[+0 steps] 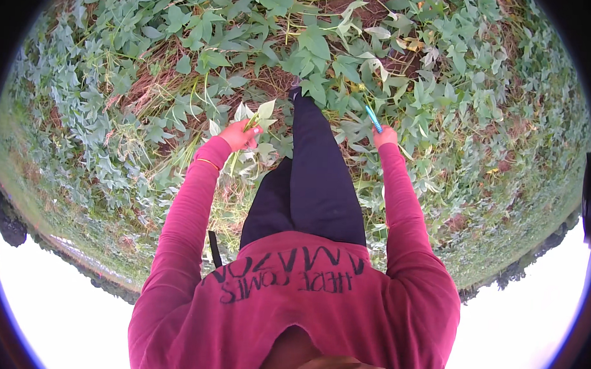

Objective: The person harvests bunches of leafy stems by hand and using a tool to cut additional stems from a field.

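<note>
My left hand [240,136] is closed around a small bunch of leafy vine cuttings [265,110], whose pale leaf undersides stick out above the fingers and whose thin stems hang below. On the other side of my legs, my right hand [386,137] grips a slim teal-blue tool [373,117]. It points up and away from the fist, toward the leaves; its kind I cannot make out. Green lobed-leaf vines [313,42] grow thickly around both hands. The hands are well apart, with the left one slightly lower in the view.
Dry reddish stalks [157,82] lie among the vines at the left, and brown soil [373,11] shows through farther off. My dark-trousered leg [319,166] reaches forward into the foliage between my arms. A dark tree line [527,264] borders the field.
</note>
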Demonstrator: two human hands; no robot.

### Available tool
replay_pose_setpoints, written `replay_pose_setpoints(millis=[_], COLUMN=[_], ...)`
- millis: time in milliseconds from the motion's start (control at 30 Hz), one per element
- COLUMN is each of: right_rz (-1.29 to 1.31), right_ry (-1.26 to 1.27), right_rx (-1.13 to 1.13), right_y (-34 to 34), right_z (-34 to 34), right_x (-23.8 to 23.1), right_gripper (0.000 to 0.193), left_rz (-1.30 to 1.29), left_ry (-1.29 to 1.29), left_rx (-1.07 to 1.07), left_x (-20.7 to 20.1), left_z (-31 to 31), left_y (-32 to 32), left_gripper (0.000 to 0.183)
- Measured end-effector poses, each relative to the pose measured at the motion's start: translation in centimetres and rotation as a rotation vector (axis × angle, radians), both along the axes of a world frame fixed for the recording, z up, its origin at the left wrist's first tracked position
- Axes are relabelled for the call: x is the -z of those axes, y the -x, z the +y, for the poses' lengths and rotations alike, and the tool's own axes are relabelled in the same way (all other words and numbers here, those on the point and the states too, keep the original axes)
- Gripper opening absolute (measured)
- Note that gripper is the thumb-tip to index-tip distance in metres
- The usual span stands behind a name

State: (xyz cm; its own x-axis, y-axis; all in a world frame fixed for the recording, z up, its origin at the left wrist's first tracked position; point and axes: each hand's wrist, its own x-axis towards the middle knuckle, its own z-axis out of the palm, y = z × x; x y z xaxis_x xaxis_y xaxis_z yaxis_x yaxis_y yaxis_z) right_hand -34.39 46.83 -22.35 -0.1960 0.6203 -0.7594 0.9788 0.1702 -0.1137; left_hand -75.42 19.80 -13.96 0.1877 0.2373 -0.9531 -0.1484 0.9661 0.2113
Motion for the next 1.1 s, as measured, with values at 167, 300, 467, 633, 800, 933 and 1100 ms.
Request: replay_pose_setpoints(millis=[167,300,467,633,800,933,1100], right_rz=[0.339,0.258,0.51,0.495,-0.189,-0.416,-0.536], right_ry=[0.109,0.11,0.348,0.407,0.179,0.223,-0.22], right_rx=[-0.024,0.058,0.98,0.964,0.093,-0.239,0.548], right_y=[11.1,15.7,14.8,14.6,10.6,11.2,9.1], right_z=[0.5,1.1,-3.8,-4.9,6.6,8.1,6.8], right_x=[-1.3,-2.2,-0.9,0.3,-1.0,7.3,20.3], right_gripper=[0.025,0.027,0.022,0.027,0.06,0.043,0.039], left_rz=[-0.235,-0.123,-0.004,0.237,0.053,0.267,0.257], left_ry=[0.156,0.059,-0.01,-0.212,-0.014,-0.074,-0.183], left_rx=[-0.259,-0.5,-0.323,0.366,0.177,0.351,0.406], left_x=[-1.0,-1.2,7.6,15.9,19.6,22.3,19.7], left_z=[2.6,4.8,15.0,22.0,16.3,11.5,16.1], left_y=[-0.1,-1.0,-5.2,-13.2,-14.7,-15.4,-15.5], left_gripper=[0.03,0.028,0.029,0.032,0.044,0.044,0.04])
